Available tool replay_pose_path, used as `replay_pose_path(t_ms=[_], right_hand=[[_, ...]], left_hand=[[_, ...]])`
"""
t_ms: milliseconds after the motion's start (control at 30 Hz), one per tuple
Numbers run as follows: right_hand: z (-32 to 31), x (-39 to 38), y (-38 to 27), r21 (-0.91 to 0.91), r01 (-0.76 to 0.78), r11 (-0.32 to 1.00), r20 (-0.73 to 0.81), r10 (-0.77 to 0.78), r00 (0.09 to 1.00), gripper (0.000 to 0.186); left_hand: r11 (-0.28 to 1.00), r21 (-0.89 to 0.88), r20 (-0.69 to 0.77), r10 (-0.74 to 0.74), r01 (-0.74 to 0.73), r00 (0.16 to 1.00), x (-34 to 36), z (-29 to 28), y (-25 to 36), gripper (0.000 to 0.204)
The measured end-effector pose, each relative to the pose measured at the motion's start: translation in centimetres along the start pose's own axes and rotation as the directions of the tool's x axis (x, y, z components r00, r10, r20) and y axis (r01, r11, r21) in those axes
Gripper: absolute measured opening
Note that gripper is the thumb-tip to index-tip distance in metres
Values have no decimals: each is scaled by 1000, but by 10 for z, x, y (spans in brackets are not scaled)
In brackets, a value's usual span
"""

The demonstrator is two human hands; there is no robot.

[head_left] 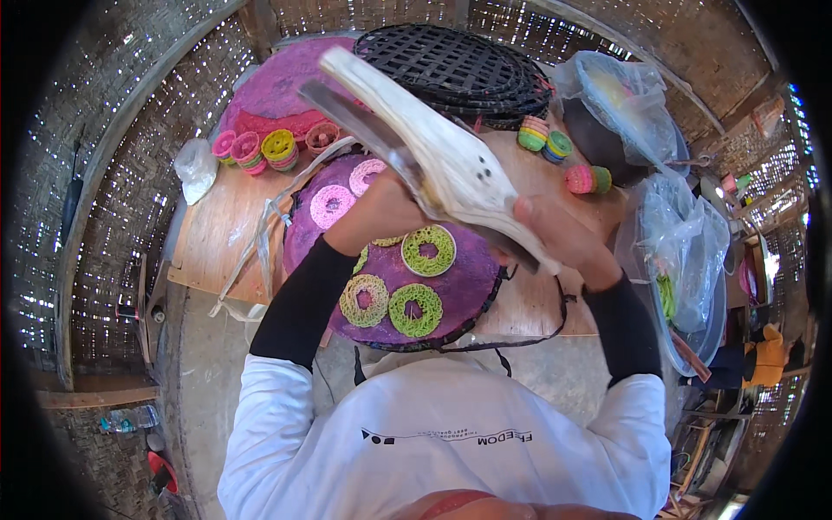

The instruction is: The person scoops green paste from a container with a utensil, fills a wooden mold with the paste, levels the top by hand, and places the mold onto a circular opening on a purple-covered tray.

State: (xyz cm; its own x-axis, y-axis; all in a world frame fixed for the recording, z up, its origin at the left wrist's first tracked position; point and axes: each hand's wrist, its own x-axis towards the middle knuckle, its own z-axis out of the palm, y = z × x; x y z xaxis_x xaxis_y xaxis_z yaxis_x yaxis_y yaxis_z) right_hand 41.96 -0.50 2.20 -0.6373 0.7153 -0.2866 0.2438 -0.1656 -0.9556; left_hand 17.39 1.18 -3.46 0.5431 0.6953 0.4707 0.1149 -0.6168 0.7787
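Over the worktable I hold a long wooden press [459, 160], tilted, with a pale piece showing three small dark holes and a darker piece beside it. My left hand [381, 212] is closed round its middle, fingers partly hidden by the wood. At the lower right end my right hand [563, 232] grips it too. Beneath lies a round purple board [472, 299] carrying several lacy rings of thin strands. A pink ring [317, 206] sits at its left, and a green ring [425, 324] near its front edge. The press and my left arm cover part of the board.
Black woven trays [459, 65] are stacked at the back. Small coloured cups [279, 146] stand behind the board, a white plastic bag [198, 169] left of them. At right are a dark pot [594, 139] with plastic and a clear tub [693, 321]. Pale strips [260, 247] hang at left.
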Motion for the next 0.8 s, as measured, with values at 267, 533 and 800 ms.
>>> replay_pose_path(t_ms=[267, 533, 800], right_hand=[[25, 56, 98, -613, 367, 700, 45, -433, 900, 77], [34, 73, 117, -800, 442, 406, 207, -504, 839, 98], [27, 76, 101, -761, 468, 449, 270, -437, 858, 90]], left_hand=[[995, -39, -638, -93, 88, 765, -25, -17, 11, 44], [954, -250, -679, -294, 165, 673, -45, -22, 26, 40], [969, -195, -717, -245, 149, 653, -54, -20, 19, 38]])
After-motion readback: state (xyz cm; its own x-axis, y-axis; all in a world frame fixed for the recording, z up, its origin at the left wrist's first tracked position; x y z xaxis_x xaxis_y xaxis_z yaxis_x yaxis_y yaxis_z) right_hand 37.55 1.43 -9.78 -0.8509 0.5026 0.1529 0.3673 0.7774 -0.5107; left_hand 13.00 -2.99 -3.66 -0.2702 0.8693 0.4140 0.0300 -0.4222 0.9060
